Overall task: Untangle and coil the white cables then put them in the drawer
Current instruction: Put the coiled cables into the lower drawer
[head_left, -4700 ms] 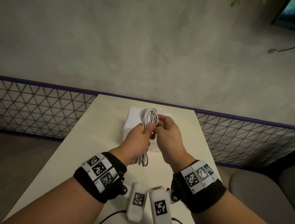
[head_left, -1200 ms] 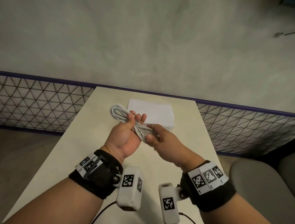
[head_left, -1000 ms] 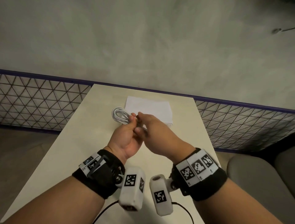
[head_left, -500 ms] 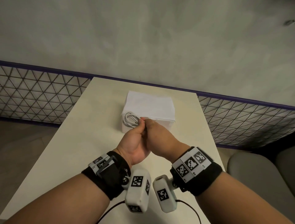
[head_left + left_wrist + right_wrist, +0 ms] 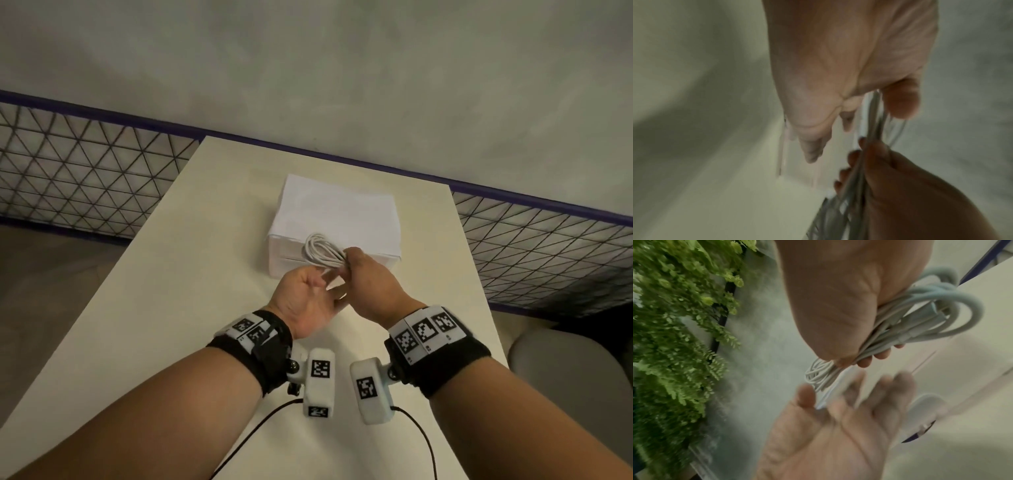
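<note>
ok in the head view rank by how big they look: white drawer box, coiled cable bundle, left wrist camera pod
1. white drawer box, largest.
2. and 3. left wrist camera pod and coiled cable bundle look alike; the pod is nearer the camera and the right hand hides part of the bundle, so unranked.

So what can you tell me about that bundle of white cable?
The cable is thin, white and smooth, plastic-looking, wound into a long flattened bundle of many loops. The right hand grips it round the middle, so loops stick out both sides; a connector shows among them in the right wrist view. It is held in the air just in front of the white box. The left hand is open beside it.
</note>
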Tool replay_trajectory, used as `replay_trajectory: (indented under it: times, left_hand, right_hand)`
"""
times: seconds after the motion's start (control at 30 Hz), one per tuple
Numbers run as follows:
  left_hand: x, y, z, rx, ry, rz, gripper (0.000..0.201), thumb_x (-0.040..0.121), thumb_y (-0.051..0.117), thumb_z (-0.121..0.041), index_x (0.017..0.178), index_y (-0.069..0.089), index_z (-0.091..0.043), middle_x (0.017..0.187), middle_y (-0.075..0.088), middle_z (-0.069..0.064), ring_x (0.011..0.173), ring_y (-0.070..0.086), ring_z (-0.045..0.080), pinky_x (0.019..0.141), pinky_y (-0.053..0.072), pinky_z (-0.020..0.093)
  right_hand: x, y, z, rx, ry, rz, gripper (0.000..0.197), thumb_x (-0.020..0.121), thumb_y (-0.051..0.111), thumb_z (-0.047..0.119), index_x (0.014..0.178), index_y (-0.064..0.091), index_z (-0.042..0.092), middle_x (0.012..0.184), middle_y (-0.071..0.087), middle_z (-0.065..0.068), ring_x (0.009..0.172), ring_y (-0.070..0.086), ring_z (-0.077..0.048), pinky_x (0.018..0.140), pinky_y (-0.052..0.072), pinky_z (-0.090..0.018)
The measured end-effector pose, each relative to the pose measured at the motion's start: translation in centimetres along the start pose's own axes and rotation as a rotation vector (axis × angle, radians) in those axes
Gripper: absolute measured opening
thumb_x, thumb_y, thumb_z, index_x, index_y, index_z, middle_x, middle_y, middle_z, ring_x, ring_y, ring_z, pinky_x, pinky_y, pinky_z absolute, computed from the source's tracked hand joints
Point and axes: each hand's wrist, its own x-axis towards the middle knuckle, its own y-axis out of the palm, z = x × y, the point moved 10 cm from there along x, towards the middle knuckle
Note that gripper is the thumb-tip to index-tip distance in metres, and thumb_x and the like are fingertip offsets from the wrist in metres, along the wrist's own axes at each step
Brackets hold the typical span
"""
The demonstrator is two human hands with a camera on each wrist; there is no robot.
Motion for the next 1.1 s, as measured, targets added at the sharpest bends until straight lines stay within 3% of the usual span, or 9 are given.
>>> replay_trajectory:
  times: [0.1,0.17,0.3,0.47,0.6,0.7,0.8,0.9,1.1]
  left_hand:
    - [1.7,-5.5,0.9,0.055,-0.039,-0.346,0.028,0.079,0.038,0.008,0.093,0.057,-0.007,0.093,0.057,0.01,0.085,0.059,0.027,0.075,0.045,0.036]
    - [2.3,-7.5,1.7,0.089,-0.068,-0.453,0.013,0.089,0.05,-0.001,0.092,0.058,-0.01,0.088,0.058,0.008,0.081,0.06,0.026,0.07,0.045,0.037]
    - [3.4,-7.3,2.5,0.063,-0.096,-0.466,0.012,0.088,0.063,-0.024,0.089,0.061,-0.012,0.083,0.059,0.003,0.074,0.056,0.02,0.071,0.045,0.035]
    - [4.2,-6.9,2.3,-0.06,-0.008,-0.507,0.008,0.09,0.06,-0.018,0.088,0.059,-0.01,0.084,0.055,0.004,0.075,0.056,0.018,0.07,0.05,0.034]
    - [4.1,-7.1,2.4,-0.058,0.017,-0.501,0.029,0.088,0.064,-0.027,0.108,0.058,-0.006,0.091,0.054,0.008,0.074,0.06,0.02,0.063,0.053,0.032]
    - [3.2,-7.0,3.0,-0.039,0.005,-0.482,0.032,0.089,0.062,-0.03,0.11,0.056,-0.007,0.092,0.056,0.009,0.075,0.062,0.021,0.061,0.053,0.031]
    - [0.8,-7.2,3.8,-0.038,-0.041,-0.458,0.032,0.089,0.062,-0.029,0.11,0.055,-0.006,0.09,0.059,0.01,0.075,0.063,0.022,0.063,0.052,0.032]
    - [-2.6,-7.9,5.1,-0.023,-0.127,-0.443,0.023,0.087,0.064,-0.028,0.097,0.059,-0.008,0.089,0.063,0.009,0.076,0.062,0.023,0.068,0.051,0.033]
    - [-7.7,-9.1,6.2,0.163,-0.237,-0.385,0.019,0.083,0.068,-0.027,0.096,0.063,-0.014,0.091,0.069,0.004,0.072,0.065,0.021,0.063,0.049,0.031]
  right_hand:
    - [1.2,0.0,-1.6,-0.057,0.001,-0.029,0.017,0.095,0.043,0.018,0.108,0.048,0.007,0.092,0.062,-0.009,0.074,0.054,-0.027,0.065,0.036,-0.03]
    - [1.5,0.1,-1.9,-0.09,-0.019,-0.029,0.018,0.096,0.042,0.021,0.107,0.048,0.008,0.089,0.058,-0.007,0.071,0.048,-0.025,0.064,0.035,-0.031]
    - [1.7,0.3,-1.5,-0.141,-0.077,-0.037,0.018,0.095,0.043,0.02,0.108,0.048,0.009,0.093,0.061,-0.012,0.072,0.048,-0.026,0.064,0.037,-0.033]
    - [2.0,0.8,-1.6,-0.135,-0.079,-0.04,0.018,0.094,0.044,0.019,0.108,0.048,0.009,0.096,0.062,-0.012,0.076,0.051,-0.028,0.064,0.037,-0.033]
    - [2.2,0.2,-1.8,-0.112,-0.074,-0.082,0.019,0.094,0.044,0.018,0.111,0.048,0.009,0.098,0.062,-0.012,0.077,0.049,-0.026,0.066,0.036,-0.032]
    - [2.4,0.0,-1.8,-0.107,-0.084,-0.086,0.019,0.093,0.045,0.014,0.111,0.048,0.009,0.096,0.062,-0.012,0.077,0.049,-0.026,0.065,0.036,-0.032]
    - [2.6,0.4,-1.4,-0.137,-0.115,-0.028,0.02,0.093,0.046,0.016,0.111,0.048,0.009,0.097,0.062,-0.013,0.081,0.054,-0.031,0.066,0.04,-0.034]
    - [2.6,1.3,-1.1,-0.159,-0.134,0.058,0.016,0.094,0.047,0.02,0.106,0.05,0.009,0.093,0.061,-0.011,0.083,0.057,-0.033,0.068,0.045,-0.037]
    - [2.4,6.5,-1.0,-0.27,-0.117,0.242,0.012,0.094,0.047,0.021,0.102,0.049,0.013,0.088,0.056,-0.005,0.08,0.057,-0.027,0.066,0.043,-0.033]
